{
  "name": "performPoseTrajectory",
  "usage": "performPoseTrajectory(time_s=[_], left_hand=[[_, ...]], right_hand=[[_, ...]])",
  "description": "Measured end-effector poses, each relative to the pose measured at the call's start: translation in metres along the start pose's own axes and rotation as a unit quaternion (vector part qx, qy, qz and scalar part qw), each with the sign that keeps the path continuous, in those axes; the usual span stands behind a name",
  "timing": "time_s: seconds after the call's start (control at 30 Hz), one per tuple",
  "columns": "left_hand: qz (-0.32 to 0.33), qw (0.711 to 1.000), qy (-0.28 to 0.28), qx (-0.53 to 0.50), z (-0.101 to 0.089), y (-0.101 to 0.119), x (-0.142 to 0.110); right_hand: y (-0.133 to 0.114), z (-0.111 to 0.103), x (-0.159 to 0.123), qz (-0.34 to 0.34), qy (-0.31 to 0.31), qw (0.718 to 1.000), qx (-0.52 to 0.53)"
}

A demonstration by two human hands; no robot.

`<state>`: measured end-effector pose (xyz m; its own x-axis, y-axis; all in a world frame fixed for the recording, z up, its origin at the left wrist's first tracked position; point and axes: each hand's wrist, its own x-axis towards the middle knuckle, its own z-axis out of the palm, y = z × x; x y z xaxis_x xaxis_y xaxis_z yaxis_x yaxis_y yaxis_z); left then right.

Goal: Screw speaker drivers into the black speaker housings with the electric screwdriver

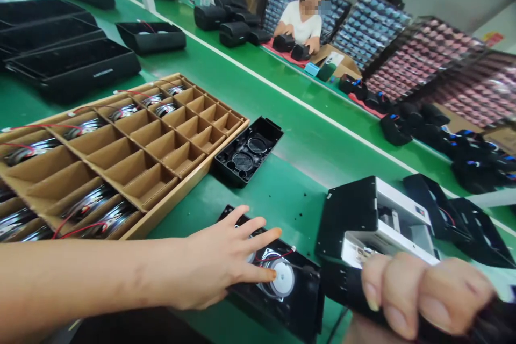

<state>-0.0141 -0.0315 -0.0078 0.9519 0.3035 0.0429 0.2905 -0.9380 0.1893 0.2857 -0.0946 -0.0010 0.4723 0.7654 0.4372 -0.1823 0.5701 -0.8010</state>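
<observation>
My left hand (226, 258) is spread flat over a black speaker housing (300, 306), its fingers apart. The thumb touches a round speaker driver (283, 279) with a pale centre and red wires, seated in the housing. A second driver is mostly hidden under the hand. My right hand (423, 290) is wrapped round a black electric screwdriver (338, 282), held low at the right. Its narrow shaft points left, by the driver's edge; the tip is hard to make out. Just beyond my right hand stands a black and white screw feeder (350, 209).
A divided cardboard tray (133, 145) holds several drivers at the left. Beside it lies an open black housing (250, 150). Small dark screws (300, 215) are scattered on the green table (298, 145). Black casings (72, 64) are stacked far left. A person (302, 21) works across the table.
</observation>
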Motion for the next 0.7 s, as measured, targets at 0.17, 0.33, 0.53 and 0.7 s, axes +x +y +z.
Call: performPoseTrajectory(time_s=[0.17, 0.33, 0.53, 0.7], left_hand=[[0.001, 1.0, 0.004, 0.01, 0.003, -0.001, 0.002], [0.0, 1.0, -0.003, 0.026, 0.002, 0.0, 0.002], [-0.001, 0.999, 0.017, 0.027, 0.001, 0.0, 0.001], [0.003, 1.0, 0.014, 0.025, 0.003, -0.001, 0.001]], right_hand=[[0.018, 0.079, -0.004, -0.031, -0.086, 0.995, 0.047], [0.03, 0.09, 0.002, -0.029, -0.117, 0.992, 0.031], [0.045, 0.084, 0.006, -0.03, -0.147, 0.989, 0.021], [0.047, 0.083, 0.007, -0.016, -0.179, 0.983, 0.021]])
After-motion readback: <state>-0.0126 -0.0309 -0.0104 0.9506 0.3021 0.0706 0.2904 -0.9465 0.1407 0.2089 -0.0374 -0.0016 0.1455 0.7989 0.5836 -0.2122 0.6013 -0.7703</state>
